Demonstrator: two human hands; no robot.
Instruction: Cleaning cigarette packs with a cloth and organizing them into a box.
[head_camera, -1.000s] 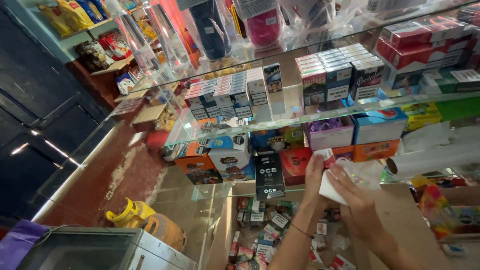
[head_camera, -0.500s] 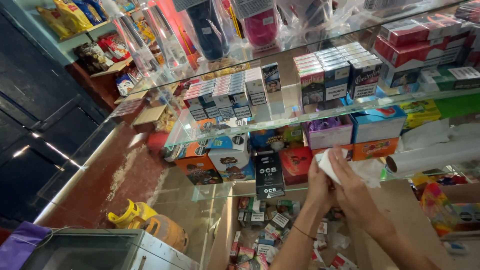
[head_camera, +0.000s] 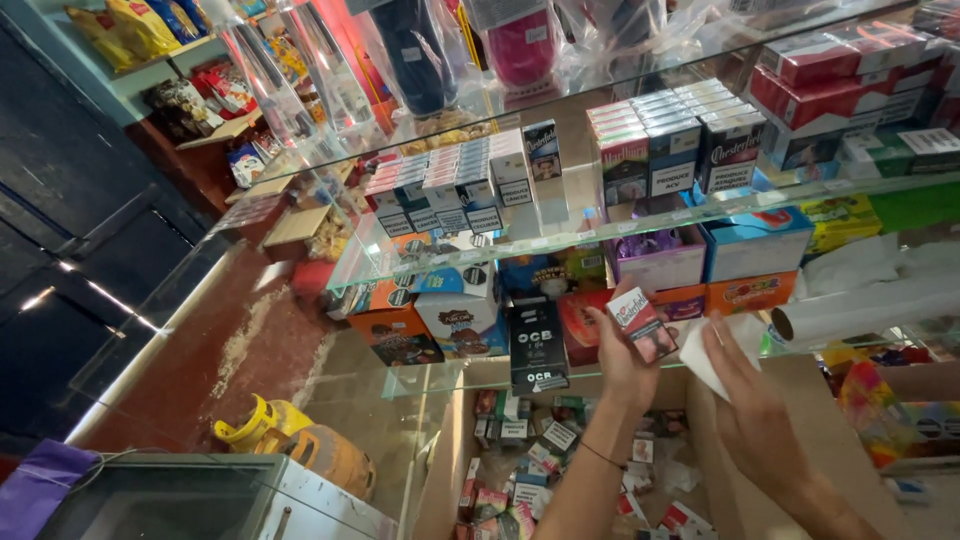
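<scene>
The small red and white cigarette pack (head_camera: 641, 322) is held up in front of the lower glass shelf (head_camera: 600, 368), tilted a little, its top near the purple and white box (head_camera: 660, 262) behind it. The left hand (head_camera: 622, 352) closes around this pack from below and from the side, with the fingers wrapped on its lower edge and the wrist going down toward the camera; a thin band sits on the forearm. Just beside it, to the right, the right hand (head_camera: 748, 385) lies flat with fingers together on a white cloth (head_camera: 712, 355), pressing it against the glass edge.

Left of the pack stands a tall black box (head_camera: 538, 345), and behind it a red box. Above, on the upper glass shelf (head_camera: 560, 225), rows of cigarette packs (head_camera: 675, 140) stand upright. A roll of white paper (head_camera: 860, 310) lies to the right. Under the hands, an open carton (head_camera: 560, 460) holds many loose packs. Far left on the floor stands an orange gas cylinder with a yellow top (head_camera: 285, 440).
</scene>
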